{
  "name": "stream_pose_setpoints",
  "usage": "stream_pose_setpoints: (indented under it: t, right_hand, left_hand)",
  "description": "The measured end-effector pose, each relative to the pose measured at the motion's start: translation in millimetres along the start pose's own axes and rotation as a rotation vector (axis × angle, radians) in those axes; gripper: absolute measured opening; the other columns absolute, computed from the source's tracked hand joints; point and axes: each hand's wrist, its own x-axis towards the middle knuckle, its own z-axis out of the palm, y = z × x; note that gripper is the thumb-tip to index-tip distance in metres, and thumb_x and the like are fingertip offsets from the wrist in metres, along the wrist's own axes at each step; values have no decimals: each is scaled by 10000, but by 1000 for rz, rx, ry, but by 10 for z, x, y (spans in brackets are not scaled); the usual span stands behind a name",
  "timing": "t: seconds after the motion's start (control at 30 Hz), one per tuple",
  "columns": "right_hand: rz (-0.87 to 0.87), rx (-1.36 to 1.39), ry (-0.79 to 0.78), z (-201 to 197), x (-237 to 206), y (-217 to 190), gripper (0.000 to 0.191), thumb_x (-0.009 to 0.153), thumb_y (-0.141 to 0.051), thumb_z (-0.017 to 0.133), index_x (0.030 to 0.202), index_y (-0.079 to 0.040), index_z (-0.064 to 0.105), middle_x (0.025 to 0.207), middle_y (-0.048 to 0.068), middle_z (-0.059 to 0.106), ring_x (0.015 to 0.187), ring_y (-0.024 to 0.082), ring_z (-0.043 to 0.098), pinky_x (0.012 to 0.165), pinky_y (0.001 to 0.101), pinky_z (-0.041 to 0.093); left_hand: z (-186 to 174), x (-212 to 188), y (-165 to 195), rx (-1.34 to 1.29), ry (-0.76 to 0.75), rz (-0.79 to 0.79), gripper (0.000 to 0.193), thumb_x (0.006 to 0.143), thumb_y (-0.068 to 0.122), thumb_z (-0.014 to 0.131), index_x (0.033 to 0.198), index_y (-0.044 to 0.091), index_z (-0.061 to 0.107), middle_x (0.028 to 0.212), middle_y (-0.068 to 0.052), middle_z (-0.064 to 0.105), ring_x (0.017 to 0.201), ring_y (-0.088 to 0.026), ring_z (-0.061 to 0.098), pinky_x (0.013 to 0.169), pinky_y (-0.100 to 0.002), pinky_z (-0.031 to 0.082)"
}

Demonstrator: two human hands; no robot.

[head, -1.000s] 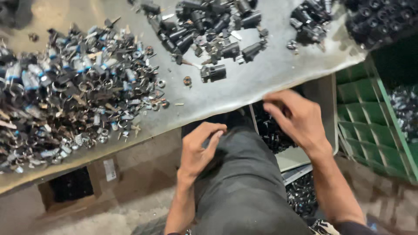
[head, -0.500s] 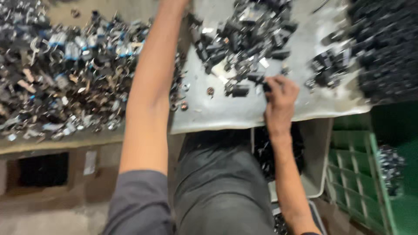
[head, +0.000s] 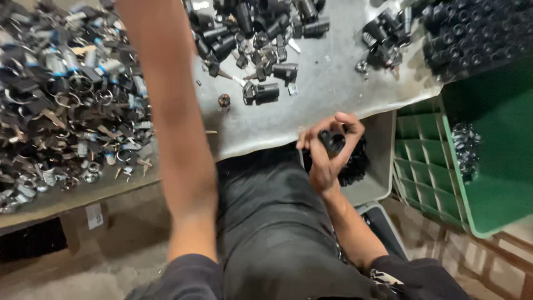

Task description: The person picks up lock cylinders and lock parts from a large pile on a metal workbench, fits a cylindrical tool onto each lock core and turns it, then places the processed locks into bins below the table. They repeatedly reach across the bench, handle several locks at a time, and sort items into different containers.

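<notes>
1. Black plastic is what the right hand (head: 327, 158) holds: a small dark cylinder part (head: 333, 141), with the fingers (head: 313, 153) curled and clamped around it, just off the near edge of the worktop (head: 333, 94) and above a grey tray (head: 377, 166) that already holds a heap of similar black parts (head: 355, 164).

2. The left arm (head: 172, 139) reaches up toward twelve o'clock past the top of the frame; its hand is out of view, so whether those fingers are apart or together cannot be told.

3. Risk of a drop: the part is small and mostly hidden in the hand. If the grip loosened while the hand sits at the tray's nine o'clock rim, I judge the piece could miss the tray and fall onto the lap or the floor.

4. Risk of a sweep: the forearm crosses the worktop between the pile of keys and metal rings (head: 61, 100) at nine o'clock and the loose black cylinders (head: 261, 44) at twelve. Dragging it back low could knock pieces over the edge; one small round piece (head: 224, 100) lies alone near that edge.

5. Risk of mixing: the green crate (head: 427, 161) at three o'clock stands just beside the tray, so a careless toss might land in the wrong container.
</notes>
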Motion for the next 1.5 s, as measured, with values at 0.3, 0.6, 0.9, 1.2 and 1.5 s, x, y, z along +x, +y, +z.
stream_pose_setpoints:
  t: [0.3,0.6,0.9,1.2,1.5]
  right_hand:
    - [324,32,-505,-17,-334,-166,336,1130,-203,539,1423,-70,442,1188,136,597,1075,220,628,1059,404,524]
    - [410,-197,-716,-50,-599,-27,345,1025,-57,664,1335,39,550,1196,132,637,1036,188,637,907,295,520]
    - [573,-57,-596,-135,-880,13,223,1045,10,648,1256,27,580,1129,83,623,872,115,594,775,236,502]
    - [546,-206,-599,-103,-874,0,282,1023,-52,672,1272,57,598,1107,101,651,914,138,621,795,261,519]
    - [538,-270,-547,-208,-1020,94,259,1046,-132,668,1219,55,620,1075,89,664,873,130,629,765,247,513]
  left_hand:
    - [-521,-1398,689,-846,-2,-593,178,1048,24,520,1195,90,444,971,-130,552,897,-290,626,935,-490,525]
    - [-758,-1536,731,-1004,-129,-598,152,1086,231,551,1023,135,452,865,-56,447,769,-170,438,793,-384,434]
    - [-677,-1692,674,-1080,-127,-665,342,1122,446,551,1077,131,426,877,-38,417,756,-144,392,724,-336,414]
    - [-701,-1888,632,-983,-98,-646,337,1139,415,527,1071,109,401,879,-48,429,778,-133,419,718,-317,430]
    - [-629,-2013,502,-974,-78,-617,336,1119,390,539,1057,84,414,941,-72,470,753,-116,427,707,-304,450]
